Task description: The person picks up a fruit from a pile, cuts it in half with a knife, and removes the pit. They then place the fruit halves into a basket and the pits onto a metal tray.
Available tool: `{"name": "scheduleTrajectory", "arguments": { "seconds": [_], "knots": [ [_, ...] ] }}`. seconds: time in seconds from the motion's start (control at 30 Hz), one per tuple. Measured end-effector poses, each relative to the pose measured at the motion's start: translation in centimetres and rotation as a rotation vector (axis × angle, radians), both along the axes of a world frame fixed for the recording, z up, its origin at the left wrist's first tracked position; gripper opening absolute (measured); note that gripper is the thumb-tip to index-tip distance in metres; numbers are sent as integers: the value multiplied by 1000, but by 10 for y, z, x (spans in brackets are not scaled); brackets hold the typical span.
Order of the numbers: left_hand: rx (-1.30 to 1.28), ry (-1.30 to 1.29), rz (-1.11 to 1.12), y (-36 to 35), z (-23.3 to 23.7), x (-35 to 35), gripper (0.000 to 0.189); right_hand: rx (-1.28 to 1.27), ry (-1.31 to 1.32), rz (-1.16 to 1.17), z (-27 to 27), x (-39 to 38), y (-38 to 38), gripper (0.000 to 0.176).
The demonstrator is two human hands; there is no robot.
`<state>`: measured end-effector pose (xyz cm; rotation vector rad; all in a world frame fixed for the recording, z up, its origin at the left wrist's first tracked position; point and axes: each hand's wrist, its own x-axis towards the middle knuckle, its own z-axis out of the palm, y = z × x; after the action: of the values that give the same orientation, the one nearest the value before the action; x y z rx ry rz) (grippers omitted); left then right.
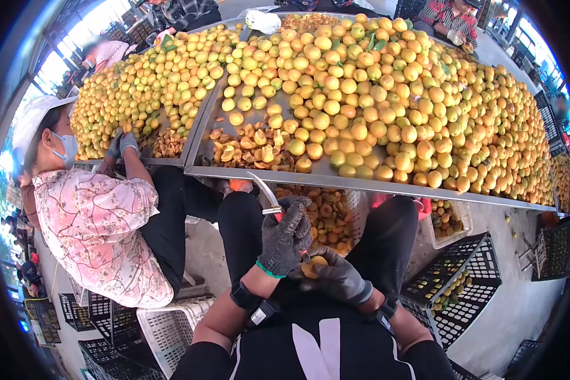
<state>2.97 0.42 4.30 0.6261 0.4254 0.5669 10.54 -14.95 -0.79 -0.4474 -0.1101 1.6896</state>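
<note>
My left hand (286, 234), in a grey knit glove with a green cuff, is closed around the red handle of a curved knife (266, 191). The blade points up and away, toward the table edge. Just below it, my right hand (341, 282), in a dark glove, grips an apricot (313, 266) between thumb and fingers. Both hands are close together above my lap. Under the table in front of me, a white crate (358, 218) holds many cut apricots (328, 221).
A metal table (361, 182) ahead carries a big heap of apricots (361, 107) and a small pile of cut pieces (253, 147). A person (95, 209) sits close on my left; others work across the table. Black crates (468, 297) stand to the right, a white crate (164, 335) at lower left.
</note>
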Motion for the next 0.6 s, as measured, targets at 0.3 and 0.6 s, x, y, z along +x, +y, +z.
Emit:
{"name": "scheduleTrajectory", "arguments": {
  "seconds": [0.3, 0.6],
  "knots": [
    [-14, -47, 230, -5, -9, 1, 14, -17, -442, -41, 7, -2, -1, 44],
    [-37, -10, 227, -5, -6, 1, 10, -95, -564, 19, 7, -4, -2, 40]
  ]
}}
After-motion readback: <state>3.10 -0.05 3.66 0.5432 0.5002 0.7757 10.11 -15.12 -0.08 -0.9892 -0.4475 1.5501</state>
